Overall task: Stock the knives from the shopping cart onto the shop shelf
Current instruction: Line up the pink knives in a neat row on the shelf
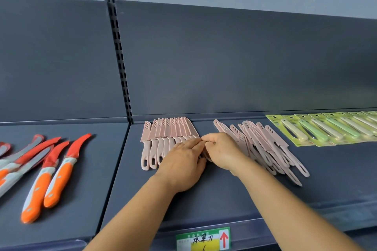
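A tidy row of pink sheathed knives (pixel 163 136) lies side by side on the dark grey shelf (pixel 204 193), tips toward the back panel. My left hand (pixel 181 163) lies flat with straight fingers on the handles at the row's right end. My right hand (pixel 221 150) has its fingers curled and pinches a pink knife at that same end; most of that knife is hidden under both hands. Right of my hands sprawls a loose, overlapping pile of pink knives (pixel 265 144).
Orange-handled knives with red blade covers (pixel 51 171) lie on the left shelf section. Carded green and cream knives (pixel 326 128) line the right end. A slotted upright (pixel 120 57) divides the back panels. A green price label (pixel 204 238) sits on the front edge.
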Available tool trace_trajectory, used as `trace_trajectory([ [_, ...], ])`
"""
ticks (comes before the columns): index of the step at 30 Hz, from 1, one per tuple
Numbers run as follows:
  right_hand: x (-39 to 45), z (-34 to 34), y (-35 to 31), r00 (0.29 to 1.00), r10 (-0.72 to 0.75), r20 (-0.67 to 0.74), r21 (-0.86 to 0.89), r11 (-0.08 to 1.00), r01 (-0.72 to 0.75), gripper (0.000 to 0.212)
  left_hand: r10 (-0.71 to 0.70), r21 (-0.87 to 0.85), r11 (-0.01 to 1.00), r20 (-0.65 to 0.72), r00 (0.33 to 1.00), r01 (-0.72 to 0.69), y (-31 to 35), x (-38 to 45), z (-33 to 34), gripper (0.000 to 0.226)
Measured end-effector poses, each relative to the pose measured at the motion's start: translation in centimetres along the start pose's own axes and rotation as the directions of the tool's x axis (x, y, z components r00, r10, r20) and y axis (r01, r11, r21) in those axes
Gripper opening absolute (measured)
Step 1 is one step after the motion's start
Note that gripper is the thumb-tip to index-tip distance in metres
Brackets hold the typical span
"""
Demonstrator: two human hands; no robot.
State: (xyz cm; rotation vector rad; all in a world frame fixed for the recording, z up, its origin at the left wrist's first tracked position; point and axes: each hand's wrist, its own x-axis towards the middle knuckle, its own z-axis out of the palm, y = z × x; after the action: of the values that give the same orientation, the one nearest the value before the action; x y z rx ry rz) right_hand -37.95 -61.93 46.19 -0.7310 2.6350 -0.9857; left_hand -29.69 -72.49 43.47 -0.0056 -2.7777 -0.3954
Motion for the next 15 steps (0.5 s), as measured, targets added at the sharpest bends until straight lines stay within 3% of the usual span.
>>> trace_trajectory([
  [2, -0.4, -0.7, 0.3, 0.998, -0.001, -0.068, -0.096, 0.995, -0.005, 0.032, 0.002, 0.036, 0.999, 0.016, 1.000, -0.002, -0.1, 0.0, 0.1, 0.040],
  [5, -0.8, -2.2, 1.5, 0.987, -0.034, -0.155, -0.376, 0.926, -0.027, 0.029, -0.005, 0.064, 0.998, 0.022, 1.000, 0.004, 0.0, 0.1, 0.2, 0.043],
  [7, -1.1, -2.8, 2.3, 0.995, -0.011, -0.095, -0.483, 0.875, -0.036, 0.033, -0.015, 0.064, 0.998, 0.022, 1.000, 0.013, 0.0, 0.1, 0.1, 0.037],
  [10, -2.0, -3.4, 2.6, 0.999, -0.054, -0.002, -0.386, 0.921, 0.049, 0.033, -0.012, 0.066, 0.998, 0.019, 1.000, 0.011, 0.2, 0.0, -0.1, 0.036],
  [12, -2.5, -4.0, 2.4, 0.996, -0.041, -0.077, -0.295, 0.955, 0.017, 0.033, -0.012, 0.067, 0.998, 0.022, 1.000, 0.010, 0.3, 0.0, -0.2, 0.036],
  [15, -2.9, -4.7, 2.7, 0.988, -0.001, -0.152, -0.344, 0.937, -0.052, 0.023, -0.016, 0.060, 0.998, 0.028, 0.999, 0.014, 0.4, -0.1, -0.4, 0.036],
])
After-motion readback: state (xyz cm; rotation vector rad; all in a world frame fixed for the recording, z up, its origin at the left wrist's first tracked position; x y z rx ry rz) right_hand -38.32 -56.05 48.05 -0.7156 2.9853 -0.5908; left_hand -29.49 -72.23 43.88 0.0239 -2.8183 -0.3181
